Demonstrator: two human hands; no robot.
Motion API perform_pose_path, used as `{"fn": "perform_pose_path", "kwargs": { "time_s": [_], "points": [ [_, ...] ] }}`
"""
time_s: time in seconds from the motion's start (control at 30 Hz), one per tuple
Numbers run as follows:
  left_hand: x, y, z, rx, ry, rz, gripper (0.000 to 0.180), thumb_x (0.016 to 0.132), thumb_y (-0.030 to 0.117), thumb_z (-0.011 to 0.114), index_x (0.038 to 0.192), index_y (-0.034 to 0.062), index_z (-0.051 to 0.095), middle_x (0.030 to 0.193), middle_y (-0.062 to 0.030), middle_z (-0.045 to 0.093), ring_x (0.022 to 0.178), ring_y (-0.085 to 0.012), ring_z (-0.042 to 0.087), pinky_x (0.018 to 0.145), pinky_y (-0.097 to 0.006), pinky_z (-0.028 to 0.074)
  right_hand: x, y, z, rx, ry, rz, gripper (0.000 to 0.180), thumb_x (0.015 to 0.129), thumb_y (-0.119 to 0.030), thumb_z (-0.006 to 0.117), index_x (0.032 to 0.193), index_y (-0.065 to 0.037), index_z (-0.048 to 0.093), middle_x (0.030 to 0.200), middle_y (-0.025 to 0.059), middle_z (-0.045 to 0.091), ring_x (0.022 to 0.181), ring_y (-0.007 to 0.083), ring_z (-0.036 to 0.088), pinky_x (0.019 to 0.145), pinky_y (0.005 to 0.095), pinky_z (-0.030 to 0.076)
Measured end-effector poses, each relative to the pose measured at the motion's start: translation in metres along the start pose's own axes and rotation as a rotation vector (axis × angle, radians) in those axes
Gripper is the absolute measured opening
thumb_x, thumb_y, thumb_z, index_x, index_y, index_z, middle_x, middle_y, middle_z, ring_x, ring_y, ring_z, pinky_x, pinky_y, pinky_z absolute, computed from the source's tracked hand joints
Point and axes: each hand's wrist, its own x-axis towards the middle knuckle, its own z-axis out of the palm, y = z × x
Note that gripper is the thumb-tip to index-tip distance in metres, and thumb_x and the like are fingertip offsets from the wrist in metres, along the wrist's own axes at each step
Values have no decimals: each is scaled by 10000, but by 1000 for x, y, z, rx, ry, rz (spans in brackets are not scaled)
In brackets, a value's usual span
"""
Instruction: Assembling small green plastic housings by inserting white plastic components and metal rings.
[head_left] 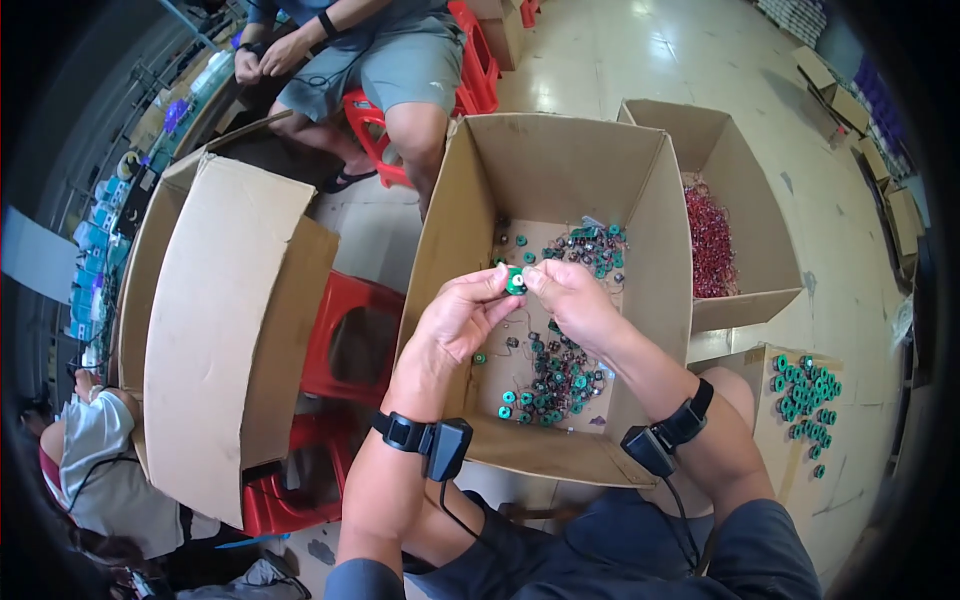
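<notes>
Over an open cardboard box (560,165), my left hand (452,318) and my right hand (575,303) meet. Between their fingertips is a small green round part (516,282) with a pale centre, pinched from both sides. Its finer details are partly covered by my fingers. Below, on the floor of the box, lie many loose green and dark round parts, a near heap (560,380) and a far heap (597,245). Thin wires show among them. Each of my wrists wears a black strapped device.
Right of the box stands another carton (765,235) holding a mass of red pieces (710,245). Green rings (800,390) lie on a cardboard surface at the right. Red stools (350,335) and a tall carton (225,330) stand left. A co-worker (370,60) sits ahead, another person at far left.
</notes>
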Motion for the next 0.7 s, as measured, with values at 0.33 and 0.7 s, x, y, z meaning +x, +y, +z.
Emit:
{"fn": "perform_pose_path", "kwargs": {
  "time_s": [0.33,0.7],
  "points": [
    [-1,-2,19,53,-121,35,232,918,85,642,1114,-37,618,993,-83,677,911,-187,670,885,-296,569,14,-3,-14,-3,63,-112,277,1006,-269,535,780,-110,559,697,-89,449,640,21,375,561,216,316],
    [-9,3,6,-21,-123,108,239,914,82,650,1129,-13,607,992,-105,671,923,-254,680,869,-312,582,7,-6,-8,27,49,-33,226,1017,-287,512,906,-98,567,647,-96,391,547,13,314,486,194,257]
  ]
}}
